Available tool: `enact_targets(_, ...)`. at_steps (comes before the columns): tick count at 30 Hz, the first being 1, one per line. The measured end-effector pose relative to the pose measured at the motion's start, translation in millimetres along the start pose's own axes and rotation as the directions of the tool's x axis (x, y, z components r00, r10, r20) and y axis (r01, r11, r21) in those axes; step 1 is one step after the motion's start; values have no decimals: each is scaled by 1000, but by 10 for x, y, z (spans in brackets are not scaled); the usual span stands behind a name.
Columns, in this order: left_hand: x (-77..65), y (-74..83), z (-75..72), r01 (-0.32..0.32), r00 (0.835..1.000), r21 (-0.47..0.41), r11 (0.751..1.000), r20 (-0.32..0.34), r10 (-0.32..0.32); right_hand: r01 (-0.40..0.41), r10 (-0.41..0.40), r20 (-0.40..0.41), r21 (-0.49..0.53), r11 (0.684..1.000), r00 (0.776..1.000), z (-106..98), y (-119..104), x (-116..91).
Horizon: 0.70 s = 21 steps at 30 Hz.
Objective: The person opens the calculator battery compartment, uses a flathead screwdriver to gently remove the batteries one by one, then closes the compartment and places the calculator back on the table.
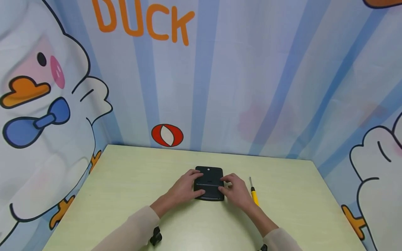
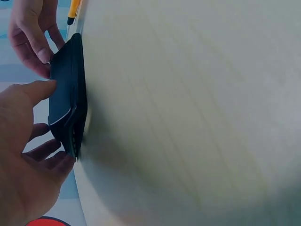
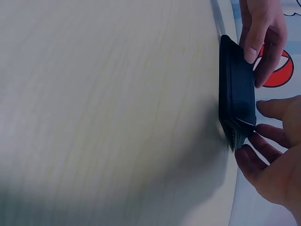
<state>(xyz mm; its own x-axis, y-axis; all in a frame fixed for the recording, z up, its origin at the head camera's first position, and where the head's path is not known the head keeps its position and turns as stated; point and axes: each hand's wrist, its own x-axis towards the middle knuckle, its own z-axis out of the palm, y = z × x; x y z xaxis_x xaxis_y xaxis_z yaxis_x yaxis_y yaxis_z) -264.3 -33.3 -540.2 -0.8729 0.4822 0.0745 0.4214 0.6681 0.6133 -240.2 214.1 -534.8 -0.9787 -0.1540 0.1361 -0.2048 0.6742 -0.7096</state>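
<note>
A flat black device (image 1: 209,176) with rounded corners, like a tablet or a folded case, lies on the table. A seam crosses its top face, and a small pale dot sits near its far edge. My left hand (image 1: 185,187) holds its left side, thumb over the near part and fingers at the far part. At the right side my right hand (image 1: 237,190) has bent fingers and thumb at the edge. In the left wrist view the device (image 2: 66,89) appears edge-on, with a layered side. The right wrist view shows fingertips right at the far corner of the device (image 3: 237,92).
A screwdriver (image 1: 254,197) with a yellow and black handle lies right of the device, partly behind my right forearm. The pale table (image 1: 132,177) ends at a duck-printed curtain (image 1: 220,87) behind and at both sides. A black wrist-worn piece (image 1: 156,236) shows beneath my left sleeve.
</note>
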Motion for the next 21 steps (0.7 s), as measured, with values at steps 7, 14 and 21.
enact_targets(7, 53, 17, -20, -5, 998, 82, 997, 67, 0, 57, -56, 14, -101, 993, 998, 15, -72, 37)
enact_targets(14, 136, 1, -6, -62, 993, 105, 993, 103, 51, 131, -128, 34, -131, 983, 991, 53, -133, 66)
enact_targets(21, 197, -3, 9, -102, 989, 120, 988, 123, 87, 203, -198, 50, -134, 970, 979, 90, -165, 99)
